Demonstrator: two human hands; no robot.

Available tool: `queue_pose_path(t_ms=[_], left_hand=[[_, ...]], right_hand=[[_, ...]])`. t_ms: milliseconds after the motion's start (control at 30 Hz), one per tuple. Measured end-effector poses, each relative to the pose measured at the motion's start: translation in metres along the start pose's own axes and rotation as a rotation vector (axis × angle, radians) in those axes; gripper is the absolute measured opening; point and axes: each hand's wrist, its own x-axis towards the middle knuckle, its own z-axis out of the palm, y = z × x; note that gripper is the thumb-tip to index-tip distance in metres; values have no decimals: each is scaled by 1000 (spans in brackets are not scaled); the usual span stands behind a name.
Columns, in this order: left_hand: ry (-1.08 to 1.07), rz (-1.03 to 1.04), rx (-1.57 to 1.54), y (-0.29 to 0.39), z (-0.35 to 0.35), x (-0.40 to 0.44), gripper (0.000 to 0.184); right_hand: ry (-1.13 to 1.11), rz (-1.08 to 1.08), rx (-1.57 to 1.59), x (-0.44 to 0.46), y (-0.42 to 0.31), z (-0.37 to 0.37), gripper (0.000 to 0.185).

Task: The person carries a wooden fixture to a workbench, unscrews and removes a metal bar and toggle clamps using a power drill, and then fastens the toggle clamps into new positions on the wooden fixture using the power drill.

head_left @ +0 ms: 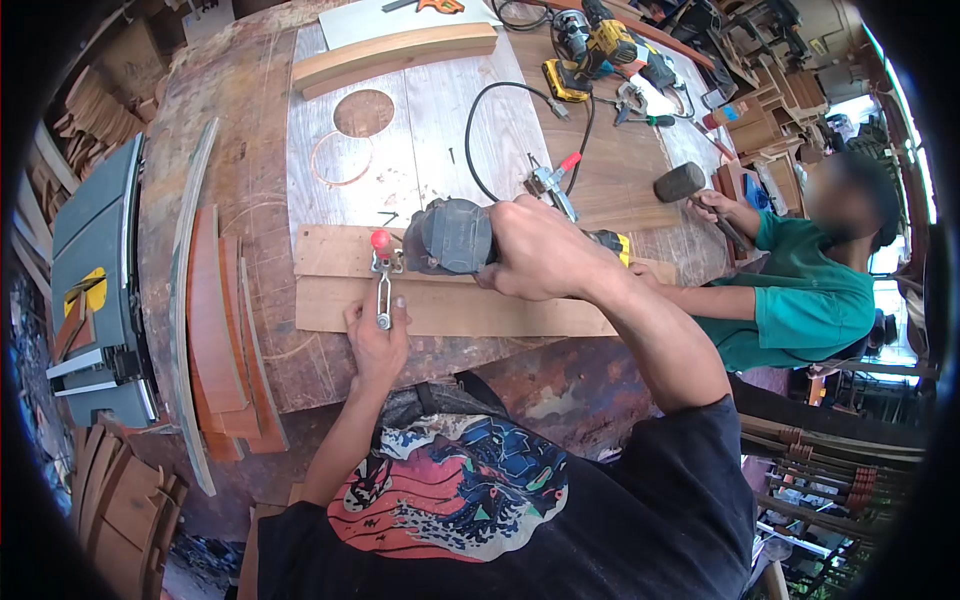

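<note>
My left hand (376,345) is closed around the lower end of a metal toggle clamp (384,290) with a red knob, at the left end of the wooden boards. My right hand (540,250) grips a black power tool (450,237); its kind is partly hidden by the hand. The tool is just right of the clamp, above two long boards, a rear board (330,250) and a front board (450,308). Several dark screws (388,217) lie behind the boards. A second toggle clamp (552,187) with a red handle lies behind my right hand.
A co-worker in a green shirt (810,290) stands at right, holding a mallet (680,182). Yellow-black power tools (605,45) and a cable (475,110) lie at the back. A thick wooden beam (395,60) lies behind; reddish strips (218,320) lie left, near a table saw (95,260).
</note>
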Motion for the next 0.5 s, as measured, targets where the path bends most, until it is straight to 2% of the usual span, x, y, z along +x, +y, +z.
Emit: queue_pose_path(t_ms=[167,367,500], left_hand=[[-7,-14,15,0,0,0,48],[-10,-72,-81,-4,3,-2,47],[-18,-52,-40,-9,3,-3,47]], right_hand=[[-60,-10,-32,9,-2,-5,33],[-32,-68,-142,15,-6,-8,32],[-32,-84,-186,23,-2,-9,32]])
